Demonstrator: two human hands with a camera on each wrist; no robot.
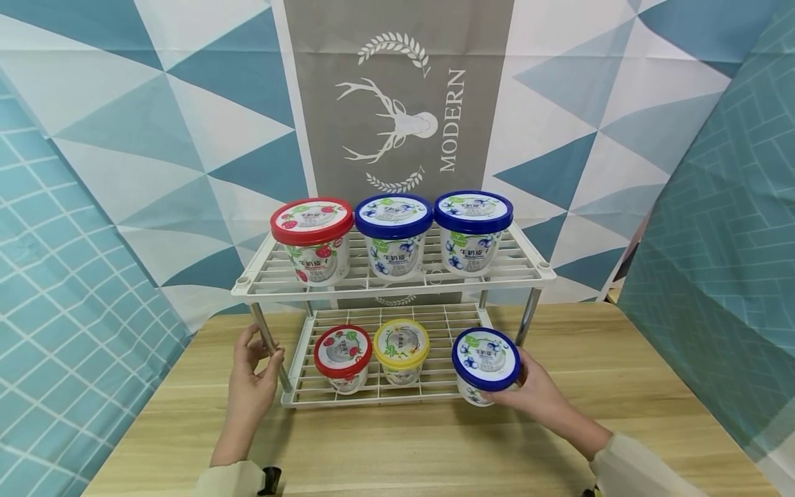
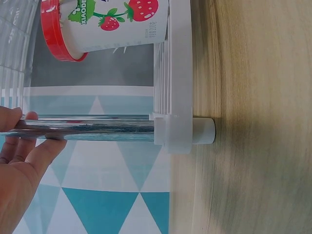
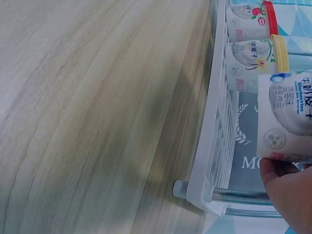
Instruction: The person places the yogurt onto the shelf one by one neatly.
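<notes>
My right hand (image 1: 537,390) grips a tub with a blue lid (image 1: 486,359) and blueberry print at the right front of the lower shelf. In the right wrist view the fingers (image 3: 287,187) are at the base of this blueberry tub (image 3: 287,117). My left hand (image 1: 253,369) holds the front left metal post (image 1: 268,338) of the white two-tier rack (image 1: 397,293); the left wrist view shows thumb and fingers around the post (image 2: 92,128). Left of the held tub, a yellow-lidded tub (image 1: 401,351) and a red-lidded strawberry tub (image 1: 344,359) stand on the lower shelf.
On the upper shelf stand a red-lidded tub (image 1: 312,238) and two blue-lidded tubs (image 1: 394,235). The rack rests on a wooden table (image 1: 397,449). Behind it hangs a patterned cloth (image 1: 397,90), with a blue tiled-pattern cloth (image 1: 68,297) on the left.
</notes>
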